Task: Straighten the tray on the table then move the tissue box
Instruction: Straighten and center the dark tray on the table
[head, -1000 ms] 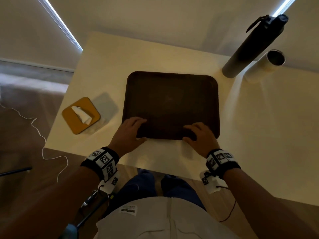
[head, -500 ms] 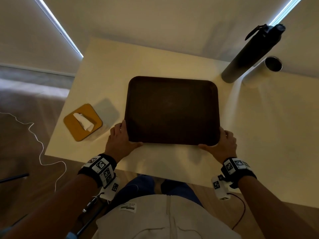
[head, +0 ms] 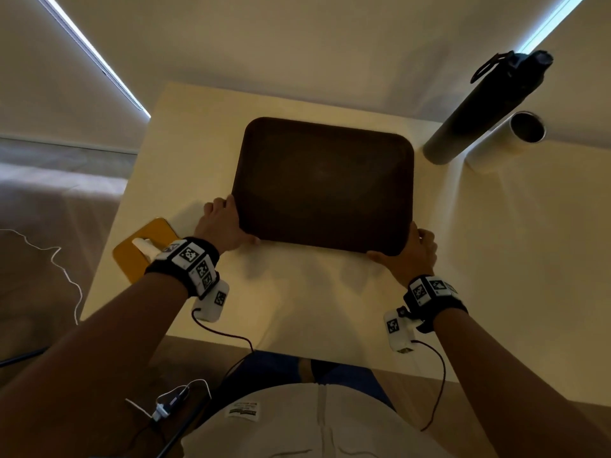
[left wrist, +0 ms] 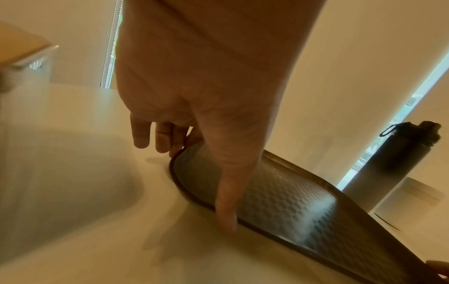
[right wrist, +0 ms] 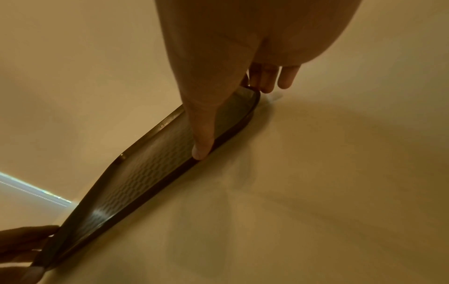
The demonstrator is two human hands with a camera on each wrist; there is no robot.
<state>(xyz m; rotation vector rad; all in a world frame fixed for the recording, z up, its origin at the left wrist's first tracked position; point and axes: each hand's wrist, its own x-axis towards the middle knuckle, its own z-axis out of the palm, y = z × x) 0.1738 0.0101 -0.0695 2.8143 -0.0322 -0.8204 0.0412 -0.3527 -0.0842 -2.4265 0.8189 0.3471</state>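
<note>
A dark brown tray [head: 324, 186] lies flat in the middle of the pale table [head: 330, 309]. My left hand [head: 221, 223] holds its near left corner. In the left wrist view, that hand [left wrist: 206, 115] has its thumb along the near rim of the tray [left wrist: 291, 201] and its fingers down the left side. My right hand [head: 416, 249] holds the near right corner, and the right wrist view shows this hand [right wrist: 218, 67] with its thumb on the tray [right wrist: 145, 173] rim. The yellow tissue box [head: 139, 256] sits near the table's left edge, partly hidden by my left wristband.
A tall dark bottle [head: 479, 107] and a white cup [head: 506, 140] stand just past the tray's far right corner. A white cable lies on the floor at the left. The table's near edge runs close to my wrists.
Both hands have slid from the tray's near rim out to its near corners. The tray has turned slightly clockwise and moved farther from the table's near edge.
</note>
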